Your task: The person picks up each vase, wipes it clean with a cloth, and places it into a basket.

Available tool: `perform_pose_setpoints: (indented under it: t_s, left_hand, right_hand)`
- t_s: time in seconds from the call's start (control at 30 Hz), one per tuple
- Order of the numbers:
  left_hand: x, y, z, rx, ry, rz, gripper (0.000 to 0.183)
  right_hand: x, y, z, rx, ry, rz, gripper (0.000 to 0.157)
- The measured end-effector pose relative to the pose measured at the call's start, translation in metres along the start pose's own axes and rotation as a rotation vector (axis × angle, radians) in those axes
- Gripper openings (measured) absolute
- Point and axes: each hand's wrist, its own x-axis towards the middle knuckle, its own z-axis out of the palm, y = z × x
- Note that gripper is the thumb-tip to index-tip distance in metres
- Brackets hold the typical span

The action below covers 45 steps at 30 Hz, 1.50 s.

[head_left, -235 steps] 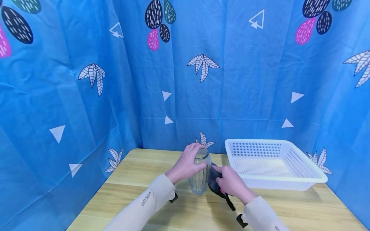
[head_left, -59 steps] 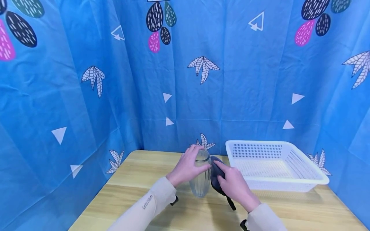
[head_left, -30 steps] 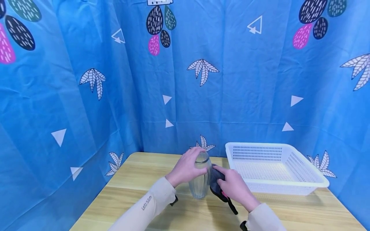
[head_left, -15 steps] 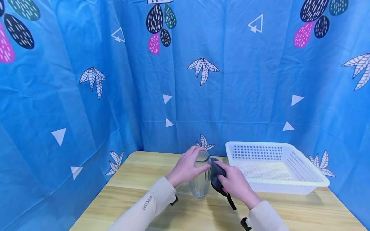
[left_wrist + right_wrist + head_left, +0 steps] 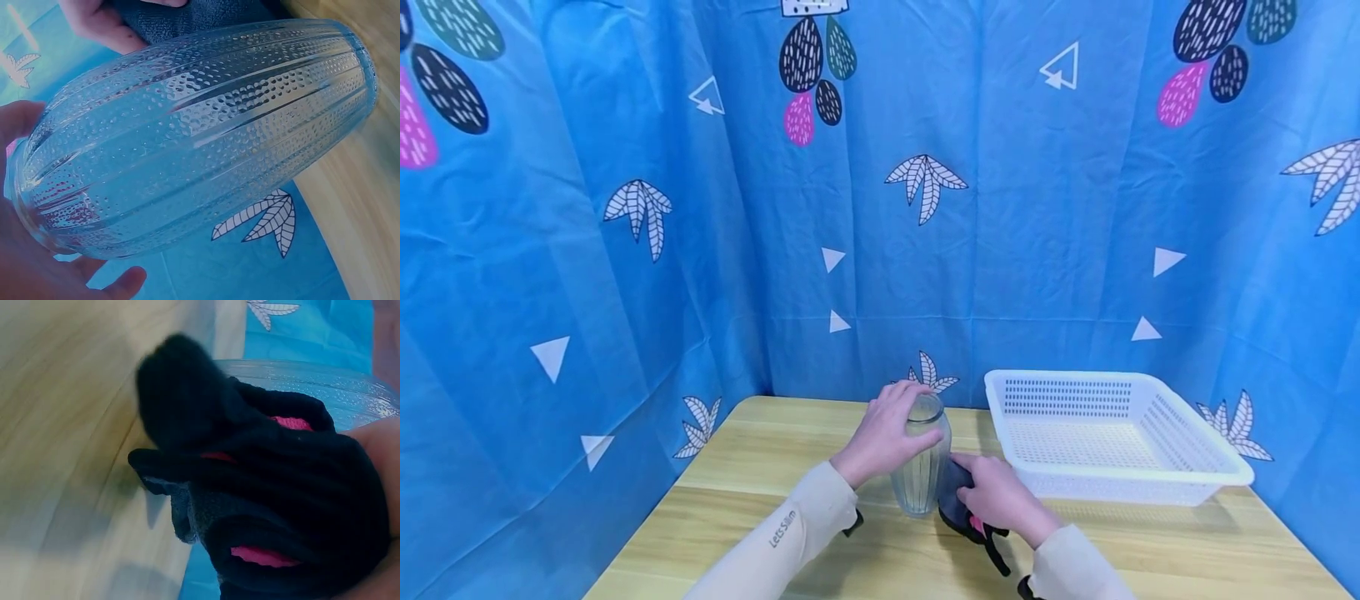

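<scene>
A clear ribbed glass vase stands upright on the wooden table, its dimpled surface plain in the left wrist view. With fingers and thumb around its neck, my left hand holds it near the rim. My right hand grips a bunched dark grey cloth with black edging and bits of pink, and lays it against the vase's right side, low down. Folds of the cloth and a loose black end hang below the hand in the right wrist view. Some right fingers are hidden behind the cloth.
A white perforated plastic basket sits at the table's back right, close beyond my right hand. Blue patterned curtain hangs behind and to the left of the wooden table.
My right hand has slid the cloth up and down along the vase's right side; it is lower now than half a second ago. My left hand keeps its hold on the vase.
</scene>
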Motion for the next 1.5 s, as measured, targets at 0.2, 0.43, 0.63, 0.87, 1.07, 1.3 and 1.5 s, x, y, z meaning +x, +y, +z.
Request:
perform_pose_setpoints:
  t_s: [0.2,0.43,0.63,0.87,1.07,1.3,1.5]
  left_hand:
    - [-0.002,0.002,-0.003,-0.011,-0.006,-0.021,0.06]
    - [-0.003,0.004,-0.003,0.004,-0.006,-0.015,0.057]
    - [-0.003,0.005,-0.003,0.023,-0.003,-0.005,0.057]
    - [-0.004,0.004,-0.002,-0.013,-0.017,0.005,0.055]
    - [-0.004,0.003,-0.001,-0.003,0.001,0.011,0.058]
    - [-0.003,0.004,-0.001,0.001,-0.001,-0.018,0.061]
    - [-0.003,0.004,0.0,0.023,0.011,-0.015,0.059]
  right_hand:
    - [0.0,-0.001,-0.004,0.038,-0.004,-0.001,0.046]
    - [-0.007,-0.012,-0.017,0.083,0.105,0.026,0.047]
    - [-0.011,-0.021,-0.031,0.142,0.257,0.042,0.05]
    - [-0.008,-0.02,-0.026,0.143,0.193,0.05,0.05]
    - [-0.005,-0.009,-0.008,0.047,0.098,0.009,0.049]
    - [-0.003,0.002,0.01,0.013,0.039,-0.011,0.05]
    - [-0.004,0.003,0.009,0.044,0.061,-0.002,0.048]
